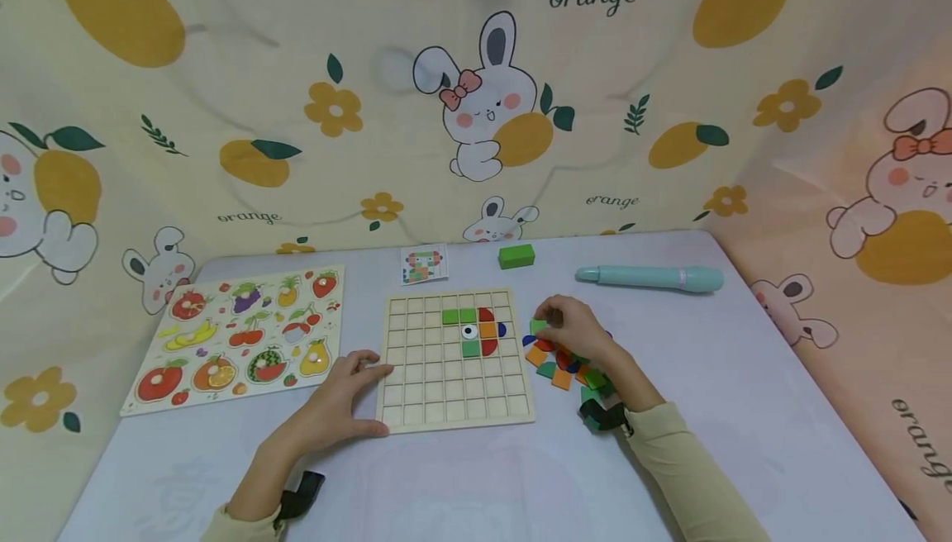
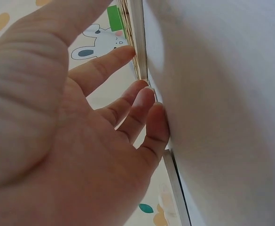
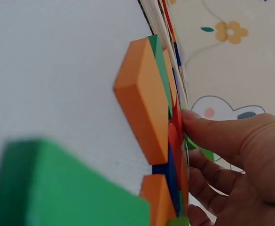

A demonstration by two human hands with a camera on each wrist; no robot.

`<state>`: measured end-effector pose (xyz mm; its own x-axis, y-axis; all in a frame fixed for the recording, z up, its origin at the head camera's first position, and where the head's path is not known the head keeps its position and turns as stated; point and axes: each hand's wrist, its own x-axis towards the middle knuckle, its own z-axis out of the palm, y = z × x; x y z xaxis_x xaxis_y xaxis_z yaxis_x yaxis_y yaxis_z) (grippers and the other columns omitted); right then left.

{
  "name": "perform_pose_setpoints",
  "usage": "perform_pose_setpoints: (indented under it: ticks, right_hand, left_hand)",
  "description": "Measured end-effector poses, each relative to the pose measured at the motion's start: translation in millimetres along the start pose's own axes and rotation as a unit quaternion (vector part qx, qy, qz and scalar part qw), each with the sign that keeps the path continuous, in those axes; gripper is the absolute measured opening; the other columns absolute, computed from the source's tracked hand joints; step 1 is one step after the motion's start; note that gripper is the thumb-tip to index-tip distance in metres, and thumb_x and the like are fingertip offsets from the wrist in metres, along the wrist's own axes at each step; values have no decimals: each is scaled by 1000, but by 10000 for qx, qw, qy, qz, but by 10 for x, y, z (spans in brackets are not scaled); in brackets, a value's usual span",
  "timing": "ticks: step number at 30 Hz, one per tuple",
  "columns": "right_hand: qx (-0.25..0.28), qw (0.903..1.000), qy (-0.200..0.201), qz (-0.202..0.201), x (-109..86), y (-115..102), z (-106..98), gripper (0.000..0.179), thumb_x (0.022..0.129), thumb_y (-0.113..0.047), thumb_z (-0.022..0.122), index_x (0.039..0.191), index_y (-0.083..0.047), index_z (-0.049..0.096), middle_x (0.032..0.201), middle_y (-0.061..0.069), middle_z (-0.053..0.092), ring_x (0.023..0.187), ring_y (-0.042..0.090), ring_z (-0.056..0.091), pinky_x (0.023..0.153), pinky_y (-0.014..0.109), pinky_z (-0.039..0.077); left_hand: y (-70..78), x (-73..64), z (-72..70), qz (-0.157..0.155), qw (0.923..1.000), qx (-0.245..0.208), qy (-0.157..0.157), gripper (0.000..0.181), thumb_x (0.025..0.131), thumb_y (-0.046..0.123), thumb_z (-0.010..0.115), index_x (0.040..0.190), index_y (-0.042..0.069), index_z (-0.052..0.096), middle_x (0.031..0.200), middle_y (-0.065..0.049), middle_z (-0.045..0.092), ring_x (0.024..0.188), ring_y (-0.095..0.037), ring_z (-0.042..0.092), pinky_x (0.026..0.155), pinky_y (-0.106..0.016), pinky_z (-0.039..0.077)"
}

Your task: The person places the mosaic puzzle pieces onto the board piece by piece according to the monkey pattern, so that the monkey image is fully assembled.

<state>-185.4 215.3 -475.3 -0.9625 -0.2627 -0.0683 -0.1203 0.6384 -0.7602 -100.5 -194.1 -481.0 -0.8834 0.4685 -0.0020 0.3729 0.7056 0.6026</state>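
Note:
A wooden grid board lies flat in the middle of the table, with several colored pieces, among them a white round piece with a black dot, set in its upper right squares. My left hand rests along the board's left edge, thumb at the near corner and fingers spread. Over a loose pile of colored blocks to the board's right, my right hand pinches a green square block between thumb and fingers. An orange block and a green block from that pile show large in the right wrist view.
A fruit picture board lies at the left. Behind the grid board are a small pattern card and a green rectangular block. A light teal pen-shaped tool lies at the back right. A printed cloth hangs behind the table.

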Motion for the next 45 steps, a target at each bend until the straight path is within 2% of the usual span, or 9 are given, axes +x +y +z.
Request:
perform_pose_setpoints:
  ticks: [5, 10, 15, 21, 25, 29, 32, 38, 45]
  right_hand:
    - [72, 9999, 10, -134, 21, 45, 13, 27, 88, -6, 75, 114, -3, 66, 101, 9, 62, 90, 24, 53, 84, 37, 49]
    - [231, 9997, -24, -103, 28, 75, -1, 23, 88, -7, 75, 110, -4, 68, 104, 9, 64, 91, 24, 54, 83, 35, 49]
    - [519, 9984, -123, -209, 29, 81, -42, 18, 89, -6, 74, 105, -2, 70, 92, 8, 64, 80, 23, 54, 71, 30, 49]
    - [659, 9959, -26, -620, 137, -134, -65, 24, 89, -5, 73, 111, 2, 69, 92, 9, 65, 79, 22, 55, 67, 28, 48]
    - [633, 9921, -437, -987, 329, -403, 86, 24, 91, -4, 69, 114, 3, 68, 94, 9, 65, 77, 21, 57, 69, 29, 49]
    - [505, 9844, -990, -1362, 553, -680, 350, 17, 93, -2, 67, 110, 0, 70, 96, 7, 66, 79, 17, 58, 71, 28, 50]
    - [562, 9800, -1177, -1503, 683, -861, 549, 15, 93, -1, 67, 108, 0, 70, 94, 8, 65, 81, 16, 57, 72, 28, 49]
    - [754, 9836, -981, -1310, 822, -1014, 840, 13, 91, 1, 69, 104, 2, 70, 90, 8, 63, 82, 16, 56, 70, 24, 48]
    - [475, 9933, -545, -904, 834, -1040, 961, 11, 89, -1, 72, 99, -2, 71, 87, 6, 62, 79, 17, 55, 64, 25, 45]
  left_hand:
    - [13, -4, -14, -31, 10000, -27, -4, 87, 67, 45, 90, 141, 11, 57, 142, -12, 43, 131, -35, 37, 104, -57, 40]
    - [19, -4, -17, -93, 9999, -84, -16, 88, 67, 46, 90, 141, 12, 57, 143, -12, 42, 132, -36, 36, 105, -57, 39]
    - [17, -1, -10, -80, 9999, -69, -23, 87, 67, 46, 90, 141, 13, 57, 144, -12, 43, 132, -36, 36, 105, -58, 39]
    - [11, -9, 3, -77, 9999, -70, -21, 87, 67, 46, 90, 141, 13, 57, 144, -12, 43, 132, -35, 36, 105, -57, 40]
    - [11, -3, 6, -73, 9999, -89, -32, 87, 67, 46, 90, 141, 13, 57, 144, -12, 42, 132, -35, 36, 105, -57, 40]
    - [21, -4, -1, -63, 9999, -114, -35, 87, 68, 47, 89, 141, 13, 57, 145, -13, 42, 133, -36, 36, 105, -58, 39]
    - [18, -5, -5, -69, 9999, -86, -32, 87, 68, 48, 89, 141, 13, 57, 145, -13, 42, 133, -36, 36, 105, -58, 39]
    - [18, -2, -9, -61, 9999, -84, -54, 87, 69, 48, 89, 141, 13, 57, 145, -14, 42, 133, -37, 36, 105, -59, 39]
    - [22, -6, -17, -66, 9999, -79, -64, 87, 68, 48, 89, 141, 13, 57, 145, -14, 42, 132, -36, 36, 105, -58, 39]
